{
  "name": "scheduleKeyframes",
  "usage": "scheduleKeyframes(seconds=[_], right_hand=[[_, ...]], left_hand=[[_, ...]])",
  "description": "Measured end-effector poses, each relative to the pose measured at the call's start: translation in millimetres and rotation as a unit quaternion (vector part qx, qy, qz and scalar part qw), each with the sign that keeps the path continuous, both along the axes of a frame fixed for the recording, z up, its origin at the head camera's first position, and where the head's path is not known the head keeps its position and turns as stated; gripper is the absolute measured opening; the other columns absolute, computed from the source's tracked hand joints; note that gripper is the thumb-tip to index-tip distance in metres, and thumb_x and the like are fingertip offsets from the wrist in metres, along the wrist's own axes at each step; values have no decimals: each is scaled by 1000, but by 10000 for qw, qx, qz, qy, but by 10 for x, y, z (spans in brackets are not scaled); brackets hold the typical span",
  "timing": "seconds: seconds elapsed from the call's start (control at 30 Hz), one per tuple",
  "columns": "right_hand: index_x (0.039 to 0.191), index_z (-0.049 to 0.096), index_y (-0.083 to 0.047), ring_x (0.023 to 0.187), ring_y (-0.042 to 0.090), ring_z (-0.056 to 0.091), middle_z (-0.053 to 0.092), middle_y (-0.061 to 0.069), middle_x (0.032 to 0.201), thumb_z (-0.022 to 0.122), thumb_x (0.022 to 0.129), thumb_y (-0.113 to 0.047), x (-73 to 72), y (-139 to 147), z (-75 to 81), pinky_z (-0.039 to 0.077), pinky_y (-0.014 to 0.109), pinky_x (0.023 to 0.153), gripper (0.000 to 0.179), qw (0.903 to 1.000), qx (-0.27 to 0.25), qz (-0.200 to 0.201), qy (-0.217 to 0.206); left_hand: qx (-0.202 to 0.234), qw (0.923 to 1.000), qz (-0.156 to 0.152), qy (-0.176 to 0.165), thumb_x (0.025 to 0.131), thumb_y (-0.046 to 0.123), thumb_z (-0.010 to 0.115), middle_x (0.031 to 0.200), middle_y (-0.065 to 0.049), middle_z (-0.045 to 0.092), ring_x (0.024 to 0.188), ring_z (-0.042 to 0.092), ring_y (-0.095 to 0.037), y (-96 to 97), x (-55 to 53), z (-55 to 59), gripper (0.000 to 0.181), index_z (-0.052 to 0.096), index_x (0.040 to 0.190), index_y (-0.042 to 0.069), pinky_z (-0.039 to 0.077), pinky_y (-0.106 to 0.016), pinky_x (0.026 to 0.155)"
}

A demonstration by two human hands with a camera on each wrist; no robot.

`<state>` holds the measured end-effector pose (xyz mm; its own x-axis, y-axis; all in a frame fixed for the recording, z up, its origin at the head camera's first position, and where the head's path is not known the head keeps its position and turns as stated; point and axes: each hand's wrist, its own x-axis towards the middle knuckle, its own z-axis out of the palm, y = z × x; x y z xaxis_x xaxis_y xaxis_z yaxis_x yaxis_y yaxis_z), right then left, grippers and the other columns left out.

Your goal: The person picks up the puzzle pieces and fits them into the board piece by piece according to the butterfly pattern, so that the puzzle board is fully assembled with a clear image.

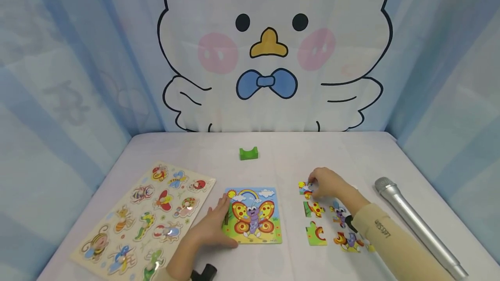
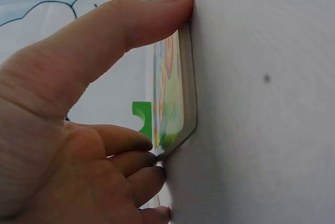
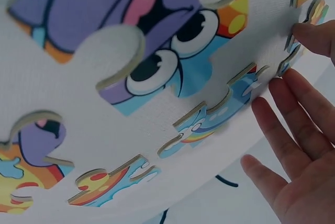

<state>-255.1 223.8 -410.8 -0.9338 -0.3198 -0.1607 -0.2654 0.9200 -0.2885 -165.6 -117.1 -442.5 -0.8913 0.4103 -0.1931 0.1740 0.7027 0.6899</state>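
Observation:
A square butterfly puzzle board [image 1: 254,216] lies flat in the middle of the table. My left hand [image 1: 215,224] rests at its left side, thumb along the near edge and fingers by the left edge. The thumb crosses the board's rim in the left wrist view. On the right, my right hand [image 1: 328,183] pinches a jigsaw piece [image 1: 302,189] between thumb and fingertips, low over the tabletop. A yellow butterfly-wing piece [image 1: 312,209] and a green-and-red piece [image 1: 315,234] lie just nearer. The purple butterfly-face piece [image 3: 162,51] lies close to the right wrist camera.
Left of the butterfly board lies a larger insect knob-puzzle board [image 1: 146,216]. A green notched block [image 1: 248,153] stands farther back, and a silver microphone [image 1: 419,224] lies along the right. My right forearm partly covers several loose pieces [image 1: 349,242]. A printed curtain [image 1: 269,112] hangs behind.

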Motion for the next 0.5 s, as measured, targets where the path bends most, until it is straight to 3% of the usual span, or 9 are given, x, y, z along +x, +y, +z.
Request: scheduleKeyframes(seconds=[0.3, 0.5], right_hand=[[100, 65, -4, 84, 19, 55, 60, 3, 90, 81, 66, -15, -73, -26, 13, 50, 37, 77, 39, 9989, -448, 49, -106], [103, 65, -4, 89, 20, 56, 62, 3, 94, 79, 68, -14, -67, -216, 23, 50, 37, 80, 39, 9972, -711, 193, -103]], left_hand=[[-69, 10000, 56, -10, 57, 29, 85, 148, -26, 9, 137, 8, -37, 78, -54, 36, 115, 17, 141, -9, 7, -53, 110], [4, 9999, 139, 1, 55, 28, 86, 148, -26, 9, 136, 9, -37, 91, -92, 22, 117, 16, 141, -9, 7, -53, 109]])
